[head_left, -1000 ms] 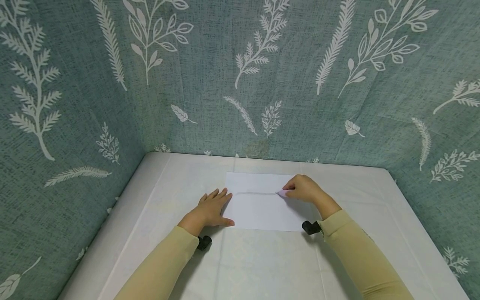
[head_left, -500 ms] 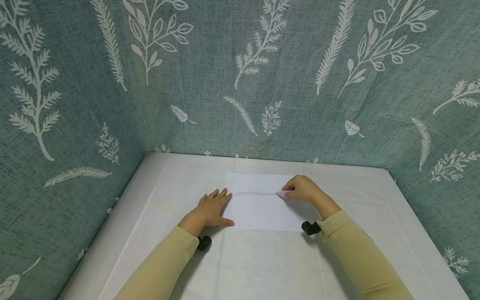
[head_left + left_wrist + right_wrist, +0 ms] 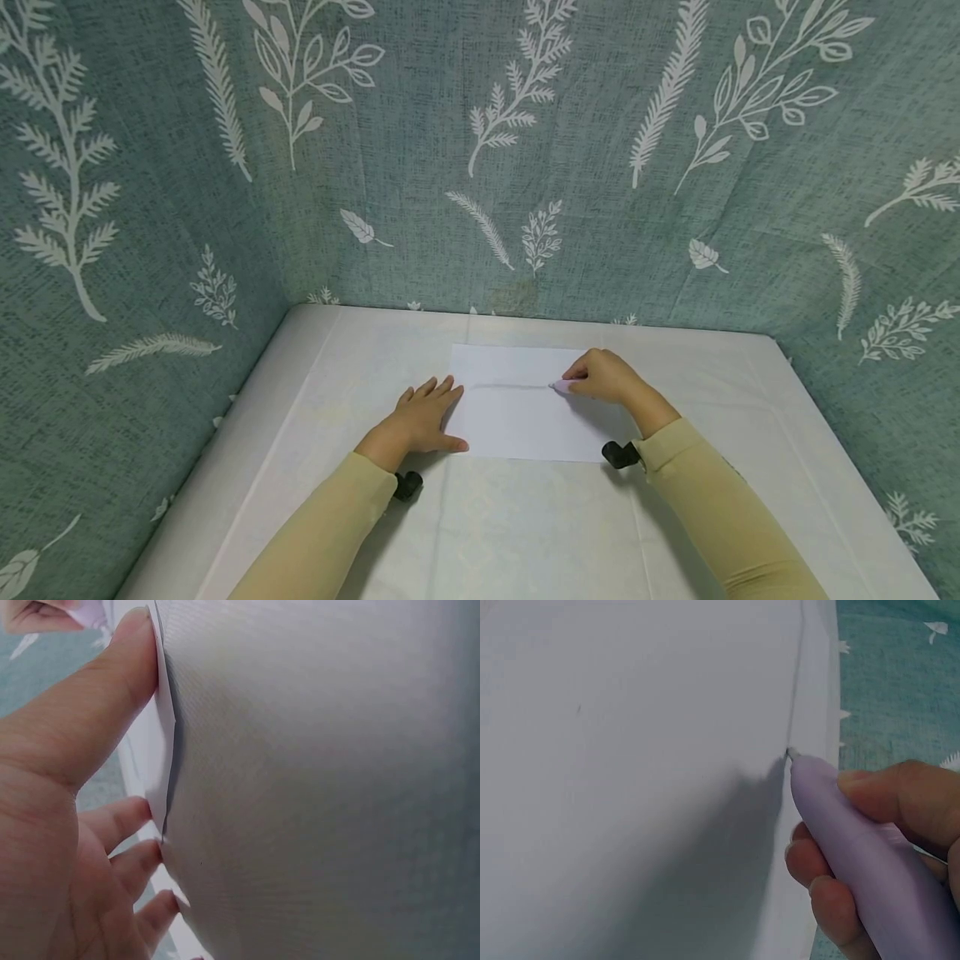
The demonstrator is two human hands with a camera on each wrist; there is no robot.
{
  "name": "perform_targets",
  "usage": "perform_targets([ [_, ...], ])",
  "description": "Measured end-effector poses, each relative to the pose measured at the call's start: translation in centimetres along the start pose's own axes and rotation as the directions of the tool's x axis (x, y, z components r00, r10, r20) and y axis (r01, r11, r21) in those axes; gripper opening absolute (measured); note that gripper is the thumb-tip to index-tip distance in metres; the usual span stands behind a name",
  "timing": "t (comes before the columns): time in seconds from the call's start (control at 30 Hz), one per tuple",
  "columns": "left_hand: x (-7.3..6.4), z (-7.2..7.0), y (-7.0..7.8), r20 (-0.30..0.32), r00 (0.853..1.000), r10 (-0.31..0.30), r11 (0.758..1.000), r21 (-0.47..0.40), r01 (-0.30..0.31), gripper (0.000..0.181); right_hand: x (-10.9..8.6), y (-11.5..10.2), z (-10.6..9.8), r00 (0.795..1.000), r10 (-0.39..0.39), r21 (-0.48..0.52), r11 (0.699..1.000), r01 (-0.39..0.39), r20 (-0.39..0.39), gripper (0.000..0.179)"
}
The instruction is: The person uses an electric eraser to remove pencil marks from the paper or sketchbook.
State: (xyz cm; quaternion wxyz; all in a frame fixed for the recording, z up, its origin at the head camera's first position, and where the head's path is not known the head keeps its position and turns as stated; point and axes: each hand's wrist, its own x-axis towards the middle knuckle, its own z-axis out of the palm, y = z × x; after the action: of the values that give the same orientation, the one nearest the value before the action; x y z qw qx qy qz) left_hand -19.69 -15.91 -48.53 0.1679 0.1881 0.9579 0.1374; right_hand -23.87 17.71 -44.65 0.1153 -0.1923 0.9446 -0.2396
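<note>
A white sheet of paper (image 3: 517, 421) lies on the white-covered table, with a faint grey line (image 3: 502, 386) running across its upper part. My left hand (image 3: 423, 419) rests flat at the sheet's left edge, fingers spread; in the left wrist view its thumb (image 3: 105, 701) lies on the paper, whose edge lifts slightly. My right hand (image 3: 606, 377) grips a thick lilac pen (image 3: 855, 847), tilted, thumb and fingers around its barrel. The pen's thin metal tip (image 3: 792, 752) meets the paper at the line's right end. The hand hides the sheet's upper right corner.
Green-blue cloth (image 3: 420, 250) with white leaf prints hangs behind the table and at both sides. Black wrist cameras (image 3: 621, 455) sit below each cuff. A small dark mark (image 3: 578, 709) shows on the paper in the right wrist view.
</note>
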Motion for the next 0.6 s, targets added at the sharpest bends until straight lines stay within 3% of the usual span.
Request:
perform_targets([
  [0.27,0.1,0.07,-0.12,-0.006,1.0,0.015,1.0,0.001,-0.015,0.102,0.34,0.08,0.23,0.999,0.051,-0.029,0.998,-0.051,-0.005,0.017],
  [0.6,-0.24,-0.25,0.04,-0.001,1.0,0.021,1.0,0.003,-0.021,0.103,0.2,-0.21,0.18,0.998,0.059,-0.007,0.998,-0.059,0.007,0.019],
])
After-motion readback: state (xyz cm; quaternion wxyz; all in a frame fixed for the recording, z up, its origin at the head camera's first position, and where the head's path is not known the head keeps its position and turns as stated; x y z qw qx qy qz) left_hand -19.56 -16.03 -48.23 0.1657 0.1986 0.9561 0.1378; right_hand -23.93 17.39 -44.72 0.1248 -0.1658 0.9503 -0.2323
